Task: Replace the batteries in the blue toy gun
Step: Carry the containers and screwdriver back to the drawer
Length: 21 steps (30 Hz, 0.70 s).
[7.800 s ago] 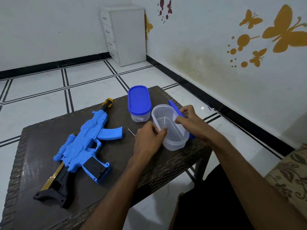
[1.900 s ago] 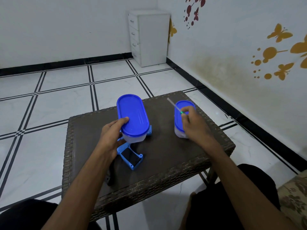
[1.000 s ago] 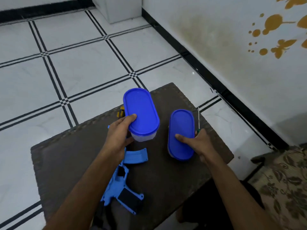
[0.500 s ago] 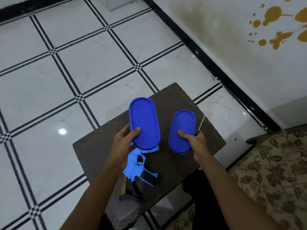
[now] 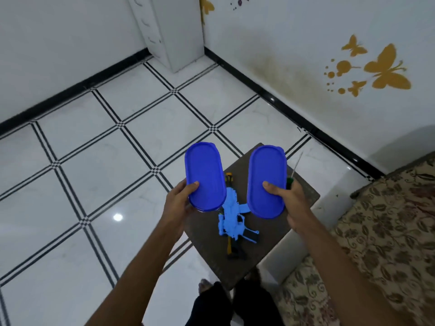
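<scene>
The blue toy gun (image 5: 231,217) lies on the small dark wicker table (image 5: 303,198) far below, its yellow-tipped muzzle pointing away. My left hand (image 5: 180,203) grips a blue-lidded oval container (image 5: 204,176) lifted high above the table. My right hand (image 5: 290,201) holds a second blue-lidded container (image 5: 267,181) and, in the same grip, a thin screwdriver (image 5: 294,169) with a green handle that sticks up past my fingers. Both containers hide part of the gun.
A white drawer cabinet (image 5: 169,31) stands in the far corner on the white tiled floor (image 5: 94,161). A patterned sofa (image 5: 388,231) is at the right, beside the table. My legs and feet (image 5: 211,295) show below the table's near edge.
The view has risen well above the table, which now looks smaller. Both containers have come up off the table and further apart, still in my hands.
</scene>
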Each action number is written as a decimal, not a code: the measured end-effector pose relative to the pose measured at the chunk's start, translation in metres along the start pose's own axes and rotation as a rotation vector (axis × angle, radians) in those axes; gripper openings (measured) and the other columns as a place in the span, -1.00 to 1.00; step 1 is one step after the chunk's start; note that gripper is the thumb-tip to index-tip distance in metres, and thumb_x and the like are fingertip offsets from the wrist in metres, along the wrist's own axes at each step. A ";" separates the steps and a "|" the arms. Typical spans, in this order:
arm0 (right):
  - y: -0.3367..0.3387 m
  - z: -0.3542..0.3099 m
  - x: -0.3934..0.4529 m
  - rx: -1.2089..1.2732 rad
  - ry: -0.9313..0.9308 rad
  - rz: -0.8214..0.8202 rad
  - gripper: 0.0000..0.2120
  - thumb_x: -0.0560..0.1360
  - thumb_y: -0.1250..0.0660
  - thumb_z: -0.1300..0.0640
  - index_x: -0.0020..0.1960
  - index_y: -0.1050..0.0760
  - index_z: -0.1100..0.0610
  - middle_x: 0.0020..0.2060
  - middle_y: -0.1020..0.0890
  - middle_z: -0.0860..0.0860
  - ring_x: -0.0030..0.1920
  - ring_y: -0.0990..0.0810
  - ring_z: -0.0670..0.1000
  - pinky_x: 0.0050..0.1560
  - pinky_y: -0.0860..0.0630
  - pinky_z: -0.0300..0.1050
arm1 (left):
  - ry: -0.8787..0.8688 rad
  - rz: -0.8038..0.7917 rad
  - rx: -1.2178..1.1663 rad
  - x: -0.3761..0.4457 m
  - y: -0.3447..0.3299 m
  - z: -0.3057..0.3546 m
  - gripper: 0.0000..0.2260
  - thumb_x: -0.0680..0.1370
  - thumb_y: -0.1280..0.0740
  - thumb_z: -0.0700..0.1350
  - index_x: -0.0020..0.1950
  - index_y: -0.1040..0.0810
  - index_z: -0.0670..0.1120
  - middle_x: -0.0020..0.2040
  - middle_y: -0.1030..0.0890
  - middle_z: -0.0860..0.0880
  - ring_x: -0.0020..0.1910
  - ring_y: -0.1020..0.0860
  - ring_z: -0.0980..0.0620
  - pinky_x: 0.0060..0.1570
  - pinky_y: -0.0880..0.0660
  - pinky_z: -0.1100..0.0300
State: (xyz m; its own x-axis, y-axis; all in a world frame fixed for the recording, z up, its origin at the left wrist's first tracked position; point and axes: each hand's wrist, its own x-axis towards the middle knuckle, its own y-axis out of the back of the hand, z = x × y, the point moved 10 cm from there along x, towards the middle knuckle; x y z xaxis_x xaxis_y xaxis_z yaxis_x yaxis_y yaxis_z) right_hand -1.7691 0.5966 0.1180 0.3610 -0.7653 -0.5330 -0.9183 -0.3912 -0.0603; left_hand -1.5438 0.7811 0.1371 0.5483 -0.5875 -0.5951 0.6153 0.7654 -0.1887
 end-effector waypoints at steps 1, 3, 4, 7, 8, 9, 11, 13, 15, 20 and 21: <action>-0.005 -0.007 -0.003 0.007 0.016 -0.009 -0.49 0.30 -0.57 0.15 0.19 -0.51 0.22 0.05 -0.68 0.11 0.01 -0.68 0.15 -0.05 -0.64 0.15 | -0.011 0.001 0.010 -0.005 0.004 0.007 -0.76 0.53 -0.38 -0.13 0.20 -0.59 -0.06 0.09 -0.67 -0.06 -0.02 -0.65 -0.04 -0.26 -0.60 0.15; -0.020 -0.021 -0.011 0.015 0.046 -0.027 -0.48 0.30 -0.57 0.15 0.20 -0.50 0.24 0.06 -0.67 0.11 0.01 -0.67 0.15 -0.03 -0.64 0.16 | -0.039 0.016 0.016 -0.015 0.018 0.024 -0.76 0.53 -0.38 -0.12 0.20 -0.59 -0.06 0.08 -0.68 -0.04 0.04 -0.63 -0.08 -0.15 -0.62 0.06; -0.029 -0.026 -0.017 0.015 0.055 -0.036 -0.49 0.31 -0.56 0.16 0.20 -0.49 0.25 0.06 -0.67 0.12 0.01 -0.67 0.15 -0.03 -0.64 0.16 | -0.047 0.022 0.019 -0.019 0.026 0.031 -0.76 0.53 -0.38 -0.12 0.19 -0.60 -0.06 0.06 -0.68 -0.04 0.05 -0.63 -0.10 -0.06 -0.59 0.00; -0.052 -0.032 -0.035 0.010 0.063 -0.036 -0.50 0.36 -0.54 0.17 0.21 -0.45 0.31 0.06 -0.66 0.13 -0.02 -0.67 0.12 -0.14 -0.65 0.05 | -0.060 0.018 0.016 -0.028 0.049 0.046 -0.71 0.53 -0.38 -0.11 0.25 -0.57 -0.09 0.10 -0.67 -0.07 0.08 -0.62 -0.12 0.05 -0.56 -0.06; -0.058 -0.032 -0.041 0.011 0.061 -0.020 -0.50 0.38 -0.53 0.16 0.21 -0.44 0.32 0.05 -0.65 0.13 -0.03 -0.67 0.11 -0.18 -0.65 0.00 | -0.063 0.012 0.014 -0.030 0.056 0.050 -0.69 0.53 -0.38 -0.10 0.27 -0.55 -0.11 0.13 -0.65 -0.08 0.09 -0.62 -0.12 0.02 -0.58 -0.03; -0.067 -0.033 -0.044 0.012 0.070 -0.007 -0.50 0.39 -0.53 0.15 0.21 -0.43 0.33 0.05 -0.65 0.13 -0.03 -0.67 0.10 -0.19 -0.64 -0.02 | -0.067 0.005 0.013 -0.030 0.066 0.056 -0.68 0.53 -0.38 -0.10 0.28 -0.54 -0.12 0.15 -0.64 -0.10 0.09 -0.61 -0.12 -0.02 -0.59 0.00; -0.084 -0.034 -0.049 0.018 0.074 0.011 -0.49 0.40 -0.52 0.11 0.21 -0.41 0.33 0.05 -0.65 0.12 -0.02 -0.66 0.11 -0.16 -0.64 0.04 | -0.068 -0.004 0.008 -0.029 0.082 0.063 -0.65 0.53 -0.38 -0.09 0.29 -0.53 -0.15 0.18 -0.62 -0.12 0.11 -0.60 -0.13 -0.07 -0.60 0.05; -0.119 -0.030 -0.054 0.033 0.079 0.026 -0.46 0.40 -0.52 0.08 0.22 -0.40 0.32 0.07 -0.64 0.13 0.01 -0.65 0.14 -0.04 -0.63 0.18 | -0.074 -0.015 0.010 -0.022 0.114 0.074 -0.66 0.52 -0.38 -0.08 0.28 -0.54 -0.14 0.18 -0.62 -0.12 0.13 -0.60 -0.15 -0.06 -0.60 0.04; -0.156 -0.028 -0.056 0.044 0.093 0.045 -0.46 0.41 -0.51 0.07 0.22 -0.39 0.34 0.10 -0.62 0.16 0.04 -0.64 0.16 0.04 -0.59 0.27 | -0.071 -0.039 0.027 -0.012 0.146 0.082 -0.69 0.53 -0.38 -0.08 0.25 -0.56 -0.13 0.16 -0.63 -0.10 0.12 -0.60 -0.13 -0.06 -0.59 0.05; -0.257 -0.027 -0.056 0.087 0.118 0.084 -0.61 0.39 -0.53 0.05 0.05 -0.45 0.21 0.08 -0.64 0.13 0.08 -0.63 0.18 0.10 -0.55 0.26 | -0.111 -0.069 0.082 0.003 0.231 0.124 -0.78 0.53 -0.37 -0.10 0.17 -0.60 -0.06 0.04 -0.67 0.00 0.03 -0.63 -0.03 -0.17 -0.58 0.15; -0.271 -0.028 -0.058 0.089 0.109 0.084 -0.61 0.38 -0.53 0.03 0.04 -0.45 0.19 0.07 -0.64 0.13 0.09 -0.63 0.18 0.10 -0.54 0.26 | -0.108 -0.058 0.074 0.003 0.245 0.128 -0.79 0.53 -0.38 -0.10 0.16 -0.61 -0.05 0.03 -0.68 0.00 0.02 -0.63 -0.03 -0.16 -0.58 0.14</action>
State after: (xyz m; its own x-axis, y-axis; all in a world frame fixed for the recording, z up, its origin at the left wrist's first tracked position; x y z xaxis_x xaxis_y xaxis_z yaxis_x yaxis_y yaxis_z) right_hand -1.5364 0.7331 0.1888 0.2931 -0.8463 -0.4448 -0.9551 -0.2802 -0.0960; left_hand -1.3187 0.9326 0.1892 0.5660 -0.6577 -0.4971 0.6855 0.7104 -0.1594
